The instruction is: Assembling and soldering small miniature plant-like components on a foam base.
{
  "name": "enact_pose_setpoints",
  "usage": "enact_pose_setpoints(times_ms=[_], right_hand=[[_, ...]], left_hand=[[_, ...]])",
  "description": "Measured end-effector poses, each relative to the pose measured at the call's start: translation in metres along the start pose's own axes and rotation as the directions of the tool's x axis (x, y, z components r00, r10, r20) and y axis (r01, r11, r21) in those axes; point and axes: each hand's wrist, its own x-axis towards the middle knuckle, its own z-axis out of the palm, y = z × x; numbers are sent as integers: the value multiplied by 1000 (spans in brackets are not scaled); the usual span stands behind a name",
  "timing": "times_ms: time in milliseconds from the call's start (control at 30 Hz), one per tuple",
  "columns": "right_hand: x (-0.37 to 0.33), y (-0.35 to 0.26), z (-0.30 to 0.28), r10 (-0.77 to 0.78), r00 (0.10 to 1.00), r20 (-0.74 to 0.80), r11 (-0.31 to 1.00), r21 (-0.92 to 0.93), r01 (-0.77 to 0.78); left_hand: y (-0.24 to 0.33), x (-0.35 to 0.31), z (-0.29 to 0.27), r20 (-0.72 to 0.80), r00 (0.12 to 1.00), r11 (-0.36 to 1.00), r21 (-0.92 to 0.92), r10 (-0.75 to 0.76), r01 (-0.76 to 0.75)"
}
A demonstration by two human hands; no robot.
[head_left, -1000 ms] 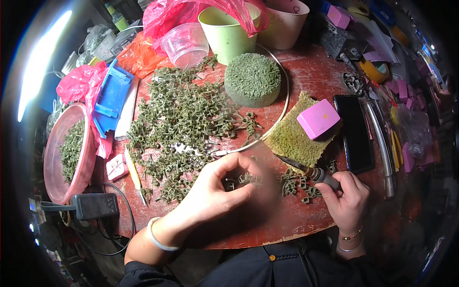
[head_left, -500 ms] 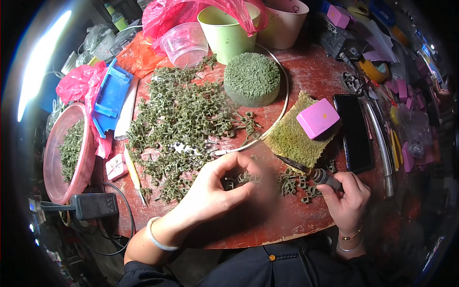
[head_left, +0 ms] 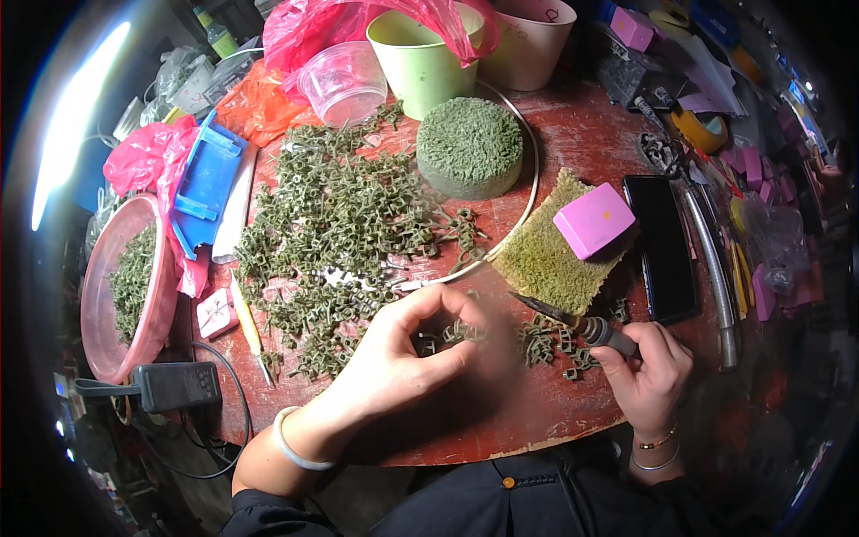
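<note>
My left hand [head_left: 403, 353] is curled over the near middle of the table, thumb and forefinger bent toward each other. A blur at their tips hides what they pinch, if anything. In my right hand [head_left: 658, 371] is a soldering-iron-like tool [head_left: 610, 336] with a grey grip and a dark narrow tip, which points left toward my left fingertips. Several small green wax-like pieces [head_left: 541, 342] lie under the tool. Beyond my left hand spreads a large heap of similar green pieces [head_left: 349, 210]. A yellow-green rough pad [head_left: 546, 259] lies past the tool's tip, bearing a pink block [head_left: 595, 221].
A round green block [head_left: 472, 148] stands behind the heap, before a light green bucket [head_left: 420, 63]. A white cable [head_left: 537, 170] curves past it. At right lies a black phone [head_left: 659, 251]; at left are a pink basin [head_left: 161, 313] and a dark power bank [head_left: 179, 387].
</note>
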Motion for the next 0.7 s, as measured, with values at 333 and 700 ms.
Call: enact_pose_setpoints(times_ms=[333,700], right_hand=[[0,0,0,-12,1000,3,1000,6,12],[1,-1,1,-10,1000,4,1000,12,10]], left_hand=[[0,1,-1,27,1000,999,31,9,-10],[2,0,-1,28,1000,999,31,10,-11]])
